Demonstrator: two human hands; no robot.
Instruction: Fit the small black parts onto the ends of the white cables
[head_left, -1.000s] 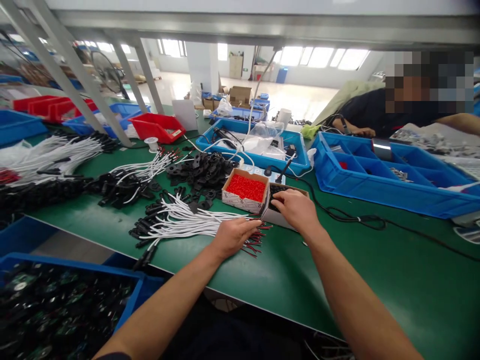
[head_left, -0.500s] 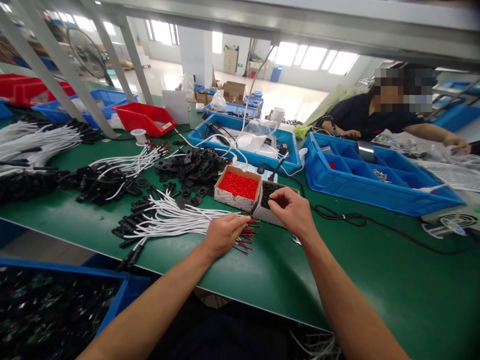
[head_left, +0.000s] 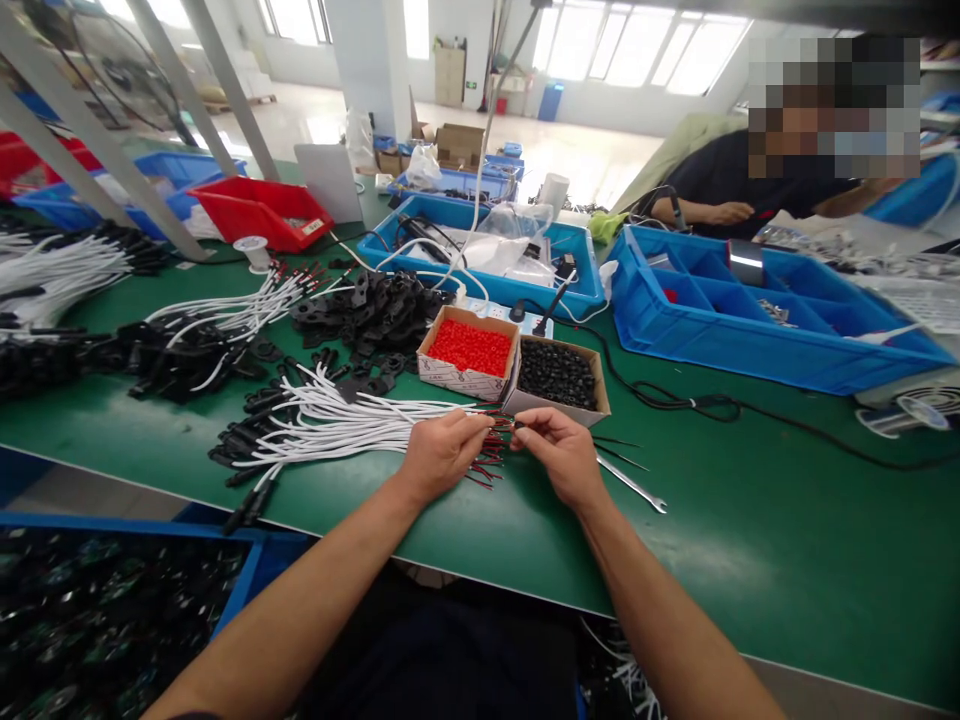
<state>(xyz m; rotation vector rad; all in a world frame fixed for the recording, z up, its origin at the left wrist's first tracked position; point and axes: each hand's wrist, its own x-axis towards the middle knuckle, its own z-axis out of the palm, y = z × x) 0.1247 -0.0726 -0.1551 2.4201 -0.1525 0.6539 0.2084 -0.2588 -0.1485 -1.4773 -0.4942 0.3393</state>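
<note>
I have the bundle of white, rubbery-looking cables (head_left: 345,425) in the middle of my view, lying across the green tabletop (head_left: 712,570), with black connectors at its left end and thin red and black wire ends at its right, beneath and beside the hands. The left hand (head_left: 448,452) rests over that right end, its thumb and forefinger pressed together on some wire ends; I cannot tell how many strands they pinch. Just beside it, the right hand (head_left: 561,455) pinches a small black piece (head_left: 517,426) between thumb and forefinger, close to the wire tips. I cannot tell whether piece and wire touch.

Just behind the hands I see two open cardboard boxes side by side: a patterned white one (head_left: 459,380) filled with small red pieces, and a plainer one (head_left: 602,388) filled with small black ones. A silver open-ended wrench (head_left: 634,485) lies by the right hand. To the left of the boxes is a heap of flat black plastic parts (head_left: 367,315).

Farther back I have a blue plastic tray (head_left: 551,299) and, to its right, a blue compartmented bin (head_left: 712,350); behind that, a co-worker's dark sleeve (head_left: 712,175).
</note>
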